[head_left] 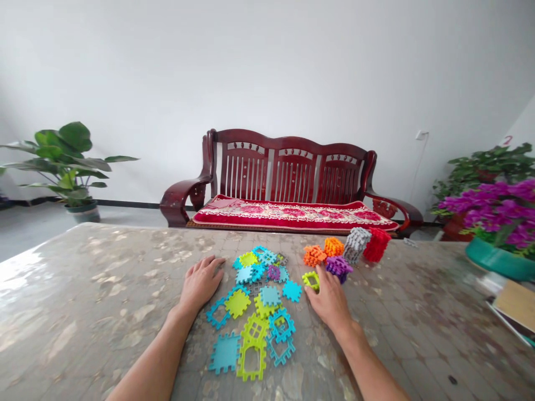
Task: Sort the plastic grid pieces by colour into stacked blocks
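Note:
My left hand (203, 281) lies on the table left of the loose plastic tiles, holding nothing, its fingers stretched out. At the right side of the pile, my right hand (330, 298) has its thumb and index finger around a lime green interlocking frame tile (310, 280). Several blue and lime tiles lie scattered between the hands, among them a solid blue tile (224, 353), a lime window frame (252, 362) and a small purple tile (273, 272). Just beyond my right fingers stand a purple stack (339, 267) and an orange stack (314, 255).
Further back are a second orange stack (334, 246), a grey stack (356, 245) and a red stack (377, 245). A teal flower pot (499, 259) and a cardboard-coloured box (516, 303) stand at the table's right. Behind the table (104, 301) is a wooden bench (292, 172).

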`<state>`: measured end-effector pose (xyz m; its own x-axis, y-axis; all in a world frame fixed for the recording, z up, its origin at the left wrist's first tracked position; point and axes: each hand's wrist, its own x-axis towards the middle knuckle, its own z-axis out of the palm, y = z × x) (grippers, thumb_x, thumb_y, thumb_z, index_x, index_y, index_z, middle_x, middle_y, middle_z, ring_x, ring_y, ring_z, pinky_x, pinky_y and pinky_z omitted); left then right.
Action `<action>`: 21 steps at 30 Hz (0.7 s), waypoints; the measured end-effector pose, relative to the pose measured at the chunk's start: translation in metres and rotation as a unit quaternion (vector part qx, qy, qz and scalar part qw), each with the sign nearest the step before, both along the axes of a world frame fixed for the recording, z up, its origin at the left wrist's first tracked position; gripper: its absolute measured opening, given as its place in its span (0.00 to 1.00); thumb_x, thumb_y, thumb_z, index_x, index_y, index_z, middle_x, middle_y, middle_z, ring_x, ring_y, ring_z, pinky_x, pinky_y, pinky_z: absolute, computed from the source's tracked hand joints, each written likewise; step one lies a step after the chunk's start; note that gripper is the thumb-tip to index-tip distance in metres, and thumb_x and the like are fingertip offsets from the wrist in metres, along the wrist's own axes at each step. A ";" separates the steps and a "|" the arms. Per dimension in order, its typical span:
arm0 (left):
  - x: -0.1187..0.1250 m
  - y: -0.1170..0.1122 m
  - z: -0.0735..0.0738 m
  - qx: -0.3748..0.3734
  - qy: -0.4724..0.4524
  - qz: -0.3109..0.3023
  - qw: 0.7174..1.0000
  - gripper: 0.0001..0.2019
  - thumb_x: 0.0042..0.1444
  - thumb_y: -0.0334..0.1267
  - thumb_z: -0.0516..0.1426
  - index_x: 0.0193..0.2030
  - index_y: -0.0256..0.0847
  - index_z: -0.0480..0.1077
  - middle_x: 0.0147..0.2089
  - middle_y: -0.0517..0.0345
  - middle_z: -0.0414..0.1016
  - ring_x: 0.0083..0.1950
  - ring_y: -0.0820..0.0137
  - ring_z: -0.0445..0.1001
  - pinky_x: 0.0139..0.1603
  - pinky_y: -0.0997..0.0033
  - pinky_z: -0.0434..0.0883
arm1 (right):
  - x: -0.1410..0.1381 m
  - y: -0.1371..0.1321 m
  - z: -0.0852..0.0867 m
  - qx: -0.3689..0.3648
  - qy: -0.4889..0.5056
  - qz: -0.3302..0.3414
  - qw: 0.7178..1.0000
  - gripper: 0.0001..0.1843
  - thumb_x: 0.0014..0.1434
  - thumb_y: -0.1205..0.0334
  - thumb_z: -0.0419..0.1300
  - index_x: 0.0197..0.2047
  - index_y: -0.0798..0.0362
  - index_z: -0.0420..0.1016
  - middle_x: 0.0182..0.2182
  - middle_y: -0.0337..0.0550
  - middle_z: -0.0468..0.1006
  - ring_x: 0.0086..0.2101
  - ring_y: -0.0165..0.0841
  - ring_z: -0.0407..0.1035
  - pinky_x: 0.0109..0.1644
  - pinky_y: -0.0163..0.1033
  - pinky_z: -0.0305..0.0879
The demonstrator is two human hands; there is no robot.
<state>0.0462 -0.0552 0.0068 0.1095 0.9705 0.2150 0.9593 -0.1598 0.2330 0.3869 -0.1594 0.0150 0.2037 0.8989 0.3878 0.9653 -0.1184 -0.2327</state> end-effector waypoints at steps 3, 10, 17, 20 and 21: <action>0.001 -0.002 0.002 0.001 -0.003 -0.001 1.000 0.21 0.62 0.42 0.47 0.60 0.51 0.70 0.65 0.53 0.67 0.66 0.60 0.64 0.64 0.54 0.59 | -0.005 -0.006 0.004 0.033 0.013 0.028 0.999 0.26 0.58 0.58 0.59 0.59 0.55 0.70 0.53 0.53 0.75 0.50 0.45 0.67 0.55 0.47 0.60; 0.000 0.000 -0.001 0.000 -0.012 0.001 1.000 0.21 0.62 0.42 0.48 0.59 0.52 0.70 0.65 0.54 0.67 0.66 0.60 0.64 0.65 0.55 0.58 | -0.051 -0.016 0.021 0.007 0.098 0.198 0.975 0.22 0.57 0.59 0.60 0.56 0.49 0.74 0.51 0.44 0.78 0.51 0.38 0.68 0.57 0.42 0.61; 0.000 0.000 -0.001 0.004 -0.008 0.000 1.000 0.21 0.61 0.41 0.48 0.59 0.52 0.70 0.65 0.54 0.67 0.65 0.59 0.65 0.64 0.54 0.59 | -0.072 -0.014 0.025 -0.049 0.094 0.225 0.969 0.26 0.53 0.60 0.63 0.57 0.45 0.74 0.46 0.43 0.80 0.48 0.40 0.68 0.53 0.43 0.62; 0.002 -0.002 0.001 0.000 -0.006 0.001 1.000 0.21 0.61 0.41 0.48 0.59 0.51 0.70 0.65 0.53 0.67 0.65 0.59 0.65 0.64 0.54 0.59 | -0.071 -0.013 0.021 -0.044 0.119 0.219 0.967 0.30 0.51 0.62 0.63 0.59 0.46 0.72 0.47 0.43 0.79 0.47 0.39 0.68 0.54 0.43 0.62; 0.002 -0.002 0.002 -0.001 -0.006 0.000 1.000 0.21 0.61 0.41 0.48 0.59 0.50 0.70 0.65 0.53 0.67 0.65 0.59 0.65 0.64 0.54 0.59 | -0.070 -0.012 0.019 -0.042 0.128 0.216 0.967 0.31 0.51 0.62 0.64 0.60 0.46 0.71 0.47 0.43 0.80 0.47 0.39 0.68 0.54 0.43 0.62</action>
